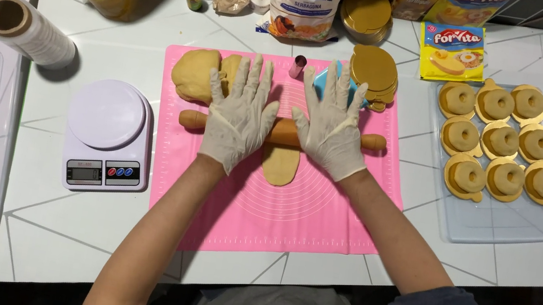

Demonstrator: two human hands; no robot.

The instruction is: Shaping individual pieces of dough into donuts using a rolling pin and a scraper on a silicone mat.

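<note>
Pink silicone mat [320,213] lies flat on the white worktop [50,225]. Both hands gloved, pale latex. Left hand [239,118] and right hand [331,124] lie palm-down on a wooden rolling pin [284,133], fingers [252,78] spread wide and flat, not curled round it; they press, they do not grip. The pin lies crosswise under both palms, its ends showing outside each hand. Under the pin, between the two wrists, a small oval of tan dough [279,166] on the mat. Beyond the left fingertips and to their outer side, a larger dough lump [197,74]. Just past the right fingertips, a stack of gold card discs [373,74]; between the two sets of fingertips, a small metal ring cutter [298,66]. Well off past the right hand, a clear tray [497,226] carrying ring-shaped dough pieces on gold cards. Well off past the left hand, a white kitchen scale [107,135] and a roll of cling film [28,31].
</note>
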